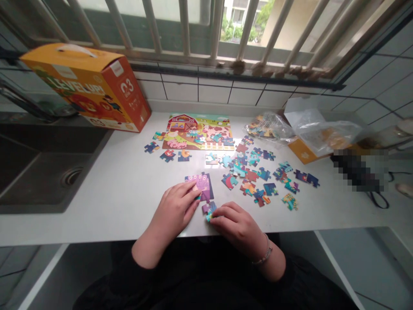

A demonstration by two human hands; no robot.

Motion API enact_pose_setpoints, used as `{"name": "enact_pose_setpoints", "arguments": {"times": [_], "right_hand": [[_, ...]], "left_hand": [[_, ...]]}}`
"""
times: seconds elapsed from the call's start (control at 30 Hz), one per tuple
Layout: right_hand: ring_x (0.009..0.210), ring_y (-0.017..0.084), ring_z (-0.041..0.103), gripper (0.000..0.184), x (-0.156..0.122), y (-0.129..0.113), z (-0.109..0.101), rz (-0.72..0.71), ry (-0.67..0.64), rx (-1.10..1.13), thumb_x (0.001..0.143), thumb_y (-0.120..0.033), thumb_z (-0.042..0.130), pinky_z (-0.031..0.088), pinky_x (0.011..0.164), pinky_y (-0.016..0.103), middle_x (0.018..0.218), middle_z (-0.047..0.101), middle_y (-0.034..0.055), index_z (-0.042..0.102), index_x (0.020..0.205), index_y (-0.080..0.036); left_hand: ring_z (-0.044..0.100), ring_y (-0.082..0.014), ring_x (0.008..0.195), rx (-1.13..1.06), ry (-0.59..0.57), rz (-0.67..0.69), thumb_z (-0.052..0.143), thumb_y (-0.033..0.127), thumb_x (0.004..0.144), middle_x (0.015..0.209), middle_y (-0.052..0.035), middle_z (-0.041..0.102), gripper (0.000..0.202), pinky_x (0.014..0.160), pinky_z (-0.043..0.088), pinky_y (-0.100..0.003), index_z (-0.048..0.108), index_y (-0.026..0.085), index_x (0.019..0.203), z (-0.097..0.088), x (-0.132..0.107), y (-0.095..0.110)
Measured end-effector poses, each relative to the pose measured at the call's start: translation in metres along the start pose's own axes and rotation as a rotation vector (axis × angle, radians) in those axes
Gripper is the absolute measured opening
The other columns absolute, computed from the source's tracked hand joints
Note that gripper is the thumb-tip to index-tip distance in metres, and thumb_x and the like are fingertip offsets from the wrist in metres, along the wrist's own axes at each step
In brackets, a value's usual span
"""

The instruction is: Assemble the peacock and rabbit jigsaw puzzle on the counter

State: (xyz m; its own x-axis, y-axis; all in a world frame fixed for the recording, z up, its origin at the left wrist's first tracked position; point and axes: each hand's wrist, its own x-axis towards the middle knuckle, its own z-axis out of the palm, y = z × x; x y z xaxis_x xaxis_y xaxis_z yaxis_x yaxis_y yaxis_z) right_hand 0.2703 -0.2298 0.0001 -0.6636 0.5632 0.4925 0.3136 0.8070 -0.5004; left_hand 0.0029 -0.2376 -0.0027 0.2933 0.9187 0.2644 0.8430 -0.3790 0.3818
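Observation:
My left hand [177,209] rests on the white counter [122,189], its fingers together and pressing down on a small joined group of purple puzzle pieces [203,185]. My right hand [232,222] pinches a single blue and purple puzzle piece [209,210] just below that group, at its lower edge. Several loose colourful pieces [258,174] lie scattered to the right. Farther back lies a finished farm puzzle [198,131] with a red barn.
An orange puzzle box [93,86] stands at the back left beside a dark sink [41,172]. Clear plastic bags with more pieces [269,125] and a second orange box [303,150] lie at the back right. A barred window runs behind the counter.

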Motion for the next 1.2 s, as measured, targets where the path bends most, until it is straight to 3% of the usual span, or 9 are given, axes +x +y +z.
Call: {"name": "enact_pose_setpoints", "arguments": {"times": [0.2,0.43,0.63,1.0,1.2], "right_hand": [[0.097,0.022,0.071,0.024,0.003,-0.003,0.004,-0.023,-0.001,-0.016,0.11,-0.011,0.06,0.066,0.088,0.039,0.111,0.08,0.0077,0.074,0.125,-0.024],[0.105,0.026,0.075,0.038,-0.005,-0.007,0.002,-0.067,0.106,-0.02,0.105,-0.004,0.064,0.07,0.09,0.044,0.12,0.081,0.0117,0.073,0.138,-0.022],[0.105,0.026,0.075,0.029,-0.003,-0.004,0.009,0.004,0.049,-0.045,0.108,-0.008,0.062,0.07,0.095,0.044,0.12,0.081,0.0094,0.077,0.127,-0.024],[0.101,0.024,0.07,0.012,0.003,-0.005,0.007,-0.037,0.041,-0.15,0.108,-0.011,0.067,0.065,0.094,0.042,0.124,0.082,0.0088,0.076,0.111,-0.019],[0.099,0.024,0.07,0.014,0.002,-0.002,0.01,-0.019,0.018,-0.135,0.107,-0.01,0.07,0.065,0.092,0.041,0.123,0.082,0.0079,0.075,0.113,-0.021]], "left_hand": [[0.066,-0.0355,0.137,-0.012,0.015,0.0,0.061,0.033,0.108,0.154,-0.0094,0.071,0.03,0.113,0.053,-0.056,0.077,0.031,0.133,-0.001,0.002,0.0],[0.064,-0.0354,0.14,-0.002,-0.013,-0.008,0.061,0.032,0.109,0.159,-0.0059,0.068,0.033,0.115,0.051,-0.058,0.075,0.031,0.138,-0.001,0.001,0.001],[0.063,-0.0356,0.14,0.0,-0.014,0.004,0.061,0.03,0.109,0.159,-0.0064,0.068,0.033,0.115,0.05,-0.058,0.075,0.029,0.138,-0.002,0.001,0.001],[0.06,-0.0355,0.144,0.024,-0.041,-0.025,0.067,0.037,0.108,0.162,-0.0068,0.066,0.031,0.117,0.049,-0.057,0.074,0.028,0.138,-0.002,0.002,0.005],[0.064,-0.0358,0.137,0.013,-0.002,-0.063,0.069,0.033,0.106,0.155,-0.0063,0.071,0.028,0.113,0.052,-0.059,0.077,0.029,0.133,0.0,0.004,0.01]]}}
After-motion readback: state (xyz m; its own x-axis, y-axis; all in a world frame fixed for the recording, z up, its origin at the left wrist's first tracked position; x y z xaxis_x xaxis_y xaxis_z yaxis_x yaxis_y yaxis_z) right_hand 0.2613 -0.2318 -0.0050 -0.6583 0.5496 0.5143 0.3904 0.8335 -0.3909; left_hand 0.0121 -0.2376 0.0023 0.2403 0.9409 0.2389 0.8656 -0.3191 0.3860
